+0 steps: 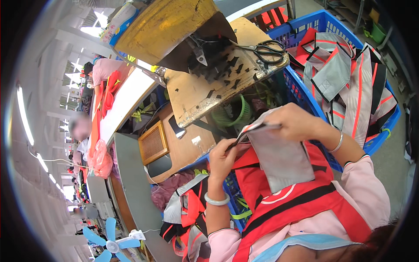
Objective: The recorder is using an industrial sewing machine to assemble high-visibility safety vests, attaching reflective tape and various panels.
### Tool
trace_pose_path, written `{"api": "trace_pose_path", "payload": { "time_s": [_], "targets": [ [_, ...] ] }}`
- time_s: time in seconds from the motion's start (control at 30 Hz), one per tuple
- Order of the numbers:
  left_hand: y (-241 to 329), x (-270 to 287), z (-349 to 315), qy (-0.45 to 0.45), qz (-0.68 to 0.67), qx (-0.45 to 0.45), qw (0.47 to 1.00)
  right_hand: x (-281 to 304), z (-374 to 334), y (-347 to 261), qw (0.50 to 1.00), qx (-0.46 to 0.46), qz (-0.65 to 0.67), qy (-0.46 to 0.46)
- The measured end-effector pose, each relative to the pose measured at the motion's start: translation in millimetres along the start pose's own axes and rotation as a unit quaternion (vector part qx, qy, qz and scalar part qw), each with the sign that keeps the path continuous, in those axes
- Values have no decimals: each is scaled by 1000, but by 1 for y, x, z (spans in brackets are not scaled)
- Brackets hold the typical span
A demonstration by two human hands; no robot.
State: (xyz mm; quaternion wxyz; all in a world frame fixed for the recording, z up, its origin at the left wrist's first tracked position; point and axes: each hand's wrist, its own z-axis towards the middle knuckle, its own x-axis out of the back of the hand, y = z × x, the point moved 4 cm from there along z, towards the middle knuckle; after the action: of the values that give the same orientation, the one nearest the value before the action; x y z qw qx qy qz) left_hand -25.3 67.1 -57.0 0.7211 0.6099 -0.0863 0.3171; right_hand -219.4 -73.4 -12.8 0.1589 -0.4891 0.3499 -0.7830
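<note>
A grey fabric piece with a black edge and an orange stripe hangs between my hands, above the red apron I wear. My left hand is closed on one end of its dark edge. Higher and to the right, my right hand pinches the upper edge, its fingertips partly hidden by the cloth. Beyond them, black-handled scissors rest on a worn wooden board strewn with black scraps. A small cutting tool is by the yellow metal machine part.
A blue plastic basket piled with grey, black and orange fabric pieces stands at the right. More pieces lie lower left. Under the board are a green basket and a framed woven panel. A blue fan is at lower left; other people work beyond.
</note>
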Motion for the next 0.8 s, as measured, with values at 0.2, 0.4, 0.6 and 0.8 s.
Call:
{"api": "trace_pose_path", "payload": {
  "time_s": [0.2,0.4,0.6,0.8],
  "targets": [
    [70,2,49,-103,174,-66,977,45,-21,8,958,-80,10,276],
    [68,-17,77,-172,243,-43,954,0,-4,-35,927,109,-282,222],
    [63,10,94,-182,234,-41,954,-6,37,21,986,46,-136,91],
    [35,38,117,-177,171,88,965,8,85,35,998,47,-16,25]
  ]
}}
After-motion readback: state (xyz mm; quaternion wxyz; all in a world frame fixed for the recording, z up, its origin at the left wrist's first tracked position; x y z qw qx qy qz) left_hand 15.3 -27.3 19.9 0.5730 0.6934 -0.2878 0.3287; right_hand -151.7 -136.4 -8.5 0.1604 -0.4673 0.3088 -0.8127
